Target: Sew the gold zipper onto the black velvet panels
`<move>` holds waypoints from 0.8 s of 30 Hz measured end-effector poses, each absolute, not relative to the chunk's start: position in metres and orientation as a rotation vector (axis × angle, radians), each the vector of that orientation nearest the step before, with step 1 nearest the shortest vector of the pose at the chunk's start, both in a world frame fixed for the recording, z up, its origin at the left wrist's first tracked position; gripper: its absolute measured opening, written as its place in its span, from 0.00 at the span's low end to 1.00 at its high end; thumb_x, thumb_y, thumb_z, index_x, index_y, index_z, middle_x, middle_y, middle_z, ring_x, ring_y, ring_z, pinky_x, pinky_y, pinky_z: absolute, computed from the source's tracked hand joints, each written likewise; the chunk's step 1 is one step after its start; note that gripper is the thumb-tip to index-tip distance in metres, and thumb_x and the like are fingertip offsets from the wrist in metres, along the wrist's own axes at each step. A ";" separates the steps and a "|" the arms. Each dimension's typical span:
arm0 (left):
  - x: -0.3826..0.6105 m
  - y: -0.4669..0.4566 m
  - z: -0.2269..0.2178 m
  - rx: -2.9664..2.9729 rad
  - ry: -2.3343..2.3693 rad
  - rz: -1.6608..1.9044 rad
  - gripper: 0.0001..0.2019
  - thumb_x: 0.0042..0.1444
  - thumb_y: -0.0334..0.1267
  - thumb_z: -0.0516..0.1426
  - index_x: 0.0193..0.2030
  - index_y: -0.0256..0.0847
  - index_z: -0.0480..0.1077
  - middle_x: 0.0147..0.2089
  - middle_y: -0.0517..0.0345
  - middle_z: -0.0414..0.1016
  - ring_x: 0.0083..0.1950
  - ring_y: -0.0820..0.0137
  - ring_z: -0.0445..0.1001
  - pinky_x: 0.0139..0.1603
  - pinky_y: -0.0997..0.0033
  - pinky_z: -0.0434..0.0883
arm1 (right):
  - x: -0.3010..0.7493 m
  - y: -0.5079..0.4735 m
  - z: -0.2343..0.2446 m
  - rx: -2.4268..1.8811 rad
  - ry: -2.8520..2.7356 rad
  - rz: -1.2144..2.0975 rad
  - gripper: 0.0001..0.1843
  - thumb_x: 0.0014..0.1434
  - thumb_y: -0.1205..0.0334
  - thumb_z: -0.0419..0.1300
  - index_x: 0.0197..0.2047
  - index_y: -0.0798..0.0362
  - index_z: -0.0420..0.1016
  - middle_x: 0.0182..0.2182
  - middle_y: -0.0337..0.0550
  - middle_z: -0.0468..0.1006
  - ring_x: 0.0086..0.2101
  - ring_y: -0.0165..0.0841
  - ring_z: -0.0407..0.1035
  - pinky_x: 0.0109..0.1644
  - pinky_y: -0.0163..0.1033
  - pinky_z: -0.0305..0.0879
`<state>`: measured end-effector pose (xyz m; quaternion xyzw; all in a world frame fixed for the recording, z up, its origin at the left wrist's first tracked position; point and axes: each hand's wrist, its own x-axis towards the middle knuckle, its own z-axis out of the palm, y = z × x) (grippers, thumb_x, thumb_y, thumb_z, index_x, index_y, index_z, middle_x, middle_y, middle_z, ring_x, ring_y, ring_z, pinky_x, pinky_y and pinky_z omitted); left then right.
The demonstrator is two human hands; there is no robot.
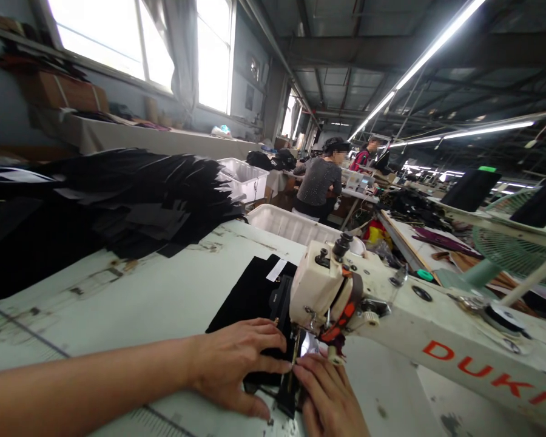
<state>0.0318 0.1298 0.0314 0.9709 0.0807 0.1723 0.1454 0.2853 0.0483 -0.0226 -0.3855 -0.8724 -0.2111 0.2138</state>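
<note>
A white sewing machine (330, 291) with red "DUKI" lettering stands over a pale table. Flat black fabric (241, 291) with a small white label (276, 270) lies left of and under its needle area. My left hand (239, 361) rests on this fabric, fingers stretched and thumb spread, fingertips close to the presser foot. On the other side of the needle, my right hand (330, 391) lies with its fingers side by side, fingertips against the fabric's edge. A narrow black piece (286, 397) sits between the hands. The needle tip is hard to make out.
A large pile of black fabric pieces (164, 194) covers the table's left side. White plastic bins (295, 224) stand behind the table. Black thread cones (471, 188) and a green fan (519, 237) are at right. Co-workers (318, 182) sit further back.
</note>
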 end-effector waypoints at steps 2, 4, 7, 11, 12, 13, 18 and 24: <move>0.033 0.131 0.032 2.793 0.255 0.485 0.32 0.54 0.56 0.64 0.62 0.44 0.67 0.56 0.47 0.70 0.55 0.55 0.70 0.67 0.54 0.59 | 0.286 0.049 -0.026 -1.088 -2.415 -0.560 0.29 0.52 0.74 0.51 0.57 0.50 0.69 0.52 0.37 0.76 0.51 0.35 0.71 0.56 0.41 0.66; 0.034 0.133 0.032 2.793 0.276 0.477 0.33 0.54 0.56 0.64 0.63 0.45 0.67 0.57 0.48 0.70 0.56 0.55 0.70 0.68 0.55 0.57 | 0.286 0.050 -0.029 -1.094 -2.411 -0.574 0.29 0.52 0.74 0.52 0.58 0.50 0.68 0.52 0.37 0.76 0.51 0.35 0.71 0.55 0.41 0.67; 0.034 0.137 0.029 2.783 0.286 0.507 0.33 0.53 0.58 0.64 0.63 0.46 0.67 0.58 0.49 0.69 0.58 0.55 0.69 0.69 0.55 0.56 | 0.287 0.052 -0.032 -1.093 -2.410 -0.653 0.29 0.53 0.73 0.52 0.58 0.52 0.69 0.54 0.37 0.75 0.51 0.37 0.71 0.53 0.43 0.68; 0.035 0.142 0.028 2.776 0.271 0.546 0.36 0.51 0.59 0.65 0.63 0.46 0.66 0.59 0.50 0.69 0.59 0.56 0.69 0.69 0.55 0.56 | 0.287 0.054 -0.033 -1.075 -2.435 -0.793 0.29 0.51 0.72 0.51 0.58 0.56 0.69 0.54 0.41 0.75 0.51 0.39 0.72 0.50 0.44 0.70; 0.035 0.143 0.028 2.776 0.271 0.543 0.36 0.51 0.59 0.65 0.64 0.46 0.66 0.59 0.49 0.69 0.59 0.56 0.69 0.69 0.55 0.55 | 0.287 0.055 -0.033 -1.074 -2.437 -0.812 0.29 0.51 0.72 0.52 0.57 0.57 0.69 0.54 0.42 0.75 0.51 0.40 0.72 0.49 0.44 0.70; 0.035 0.144 0.029 2.777 0.273 0.534 0.36 0.52 0.59 0.64 0.64 0.46 0.66 0.60 0.49 0.69 0.59 0.56 0.69 0.70 0.55 0.55 | 0.286 0.055 -0.033 -1.081 -2.437 -0.820 0.29 0.51 0.72 0.52 0.58 0.58 0.69 0.54 0.43 0.75 0.51 0.40 0.72 0.49 0.44 0.70; 0.037 0.145 0.030 2.772 0.309 0.495 0.36 0.53 0.60 0.63 0.64 0.46 0.66 0.62 0.49 0.67 0.62 0.55 0.67 0.71 0.53 0.53 | 0.284 0.055 -0.033 -1.141 -2.415 -0.810 0.29 0.52 0.72 0.52 0.59 0.58 0.68 0.55 0.45 0.74 0.51 0.40 0.72 0.50 0.45 0.71; 0.037 0.144 0.025 2.750 0.319 0.546 0.36 0.52 0.58 0.64 0.65 0.49 0.65 0.62 0.50 0.67 0.62 0.55 0.67 0.71 0.53 0.52 | 0.282 0.053 -0.031 -1.145 -2.392 -0.805 0.29 0.52 0.71 0.51 0.59 0.59 0.67 0.56 0.45 0.74 0.52 0.40 0.71 0.51 0.45 0.69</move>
